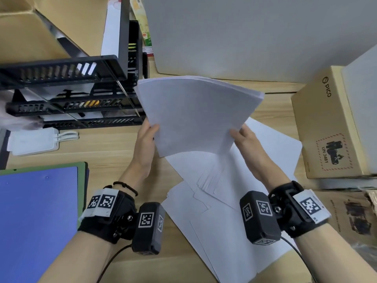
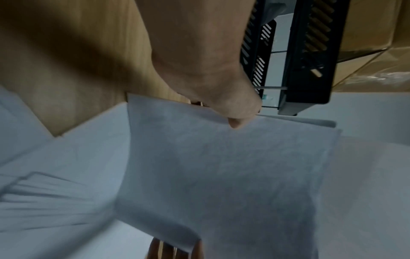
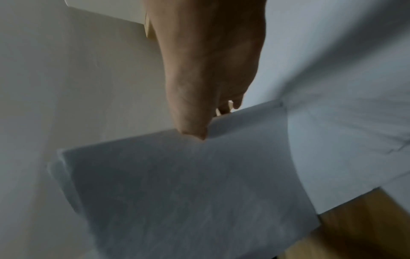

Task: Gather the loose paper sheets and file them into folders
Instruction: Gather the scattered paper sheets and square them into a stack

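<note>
A stack of white paper sheets [image 1: 195, 115] is held up above the desk, bowed slightly. My left hand [image 1: 148, 132] pinches its left edge, thumb on top; the left wrist view shows the thumb on the stack [image 2: 221, 166]. My right hand [image 1: 239, 134] pinches the right edge, thumb on top of the stack [image 3: 188, 192]. More loose sheets [image 1: 224, 201] lie fanned out on the wooden desk below and toward me. A blue folder [image 1: 38, 217] lies at the lower left, with a green one under it.
A black multi-tier paper tray [image 1: 67, 94] stands at the left, close to the stack's far corner. A cardboard PICO box [image 1: 326, 127] sits at the right, a large white box [image 1: 255, 37] behind. A white charger [image 1: 34, 141] lies at left.
</note>
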Action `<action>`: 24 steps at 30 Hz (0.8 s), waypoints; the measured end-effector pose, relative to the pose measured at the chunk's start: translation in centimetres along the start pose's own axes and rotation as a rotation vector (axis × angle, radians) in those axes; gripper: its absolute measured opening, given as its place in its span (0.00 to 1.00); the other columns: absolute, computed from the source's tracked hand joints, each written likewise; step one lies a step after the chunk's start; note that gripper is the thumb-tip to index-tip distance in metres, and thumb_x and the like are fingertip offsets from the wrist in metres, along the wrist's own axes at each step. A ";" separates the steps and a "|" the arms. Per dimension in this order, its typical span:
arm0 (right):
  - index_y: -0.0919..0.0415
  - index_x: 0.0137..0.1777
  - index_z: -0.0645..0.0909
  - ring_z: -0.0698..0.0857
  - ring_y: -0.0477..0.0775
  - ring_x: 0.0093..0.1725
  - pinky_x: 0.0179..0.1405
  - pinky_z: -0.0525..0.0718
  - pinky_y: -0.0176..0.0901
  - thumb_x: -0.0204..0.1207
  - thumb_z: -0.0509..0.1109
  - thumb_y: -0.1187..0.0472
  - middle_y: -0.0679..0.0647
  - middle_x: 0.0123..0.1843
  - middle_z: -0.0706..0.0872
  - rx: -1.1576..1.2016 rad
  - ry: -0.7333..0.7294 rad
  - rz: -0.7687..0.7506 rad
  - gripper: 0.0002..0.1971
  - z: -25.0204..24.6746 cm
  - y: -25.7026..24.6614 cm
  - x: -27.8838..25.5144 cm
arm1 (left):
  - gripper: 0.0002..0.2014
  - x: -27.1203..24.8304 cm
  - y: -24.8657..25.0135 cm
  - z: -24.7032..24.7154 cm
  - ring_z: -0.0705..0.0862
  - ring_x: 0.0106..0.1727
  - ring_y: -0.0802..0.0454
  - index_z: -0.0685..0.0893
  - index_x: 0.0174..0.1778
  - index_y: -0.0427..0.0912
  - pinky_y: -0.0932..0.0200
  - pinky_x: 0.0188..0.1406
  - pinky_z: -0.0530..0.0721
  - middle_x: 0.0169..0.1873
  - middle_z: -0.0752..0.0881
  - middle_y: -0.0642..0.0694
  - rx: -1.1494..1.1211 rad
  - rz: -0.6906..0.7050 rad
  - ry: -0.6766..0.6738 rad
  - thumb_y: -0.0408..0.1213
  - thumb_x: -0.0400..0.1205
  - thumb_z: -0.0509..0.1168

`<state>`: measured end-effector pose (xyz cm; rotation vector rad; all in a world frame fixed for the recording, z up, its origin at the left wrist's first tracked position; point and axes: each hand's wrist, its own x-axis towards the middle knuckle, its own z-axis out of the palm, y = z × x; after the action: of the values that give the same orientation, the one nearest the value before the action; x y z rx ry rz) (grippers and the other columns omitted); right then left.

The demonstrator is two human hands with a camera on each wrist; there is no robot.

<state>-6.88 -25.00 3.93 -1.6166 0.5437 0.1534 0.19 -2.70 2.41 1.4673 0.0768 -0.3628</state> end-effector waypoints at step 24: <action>0.71 0.53 0.82 0.85 0.61 0.40 0.40 0.81 0.44 0.80 0.58 0.66 0.65 0.48 0.87 -0.267 0.171 0.376 0.13 -0.8 3.0 8.2 | 0.12 5.2 -7.0 0.9 0.84 0.42 0.48 0.86 0.37 0.38 0.59 0.43 0.79 0.41 0.88 0.43 0.399 -0.459 0.008 0.40 0.84 0.67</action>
<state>-1.17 -27.94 -2.06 -1.7819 0.9926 0.3827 2.97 -5.03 -5.55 1.8434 0.3686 -0.7786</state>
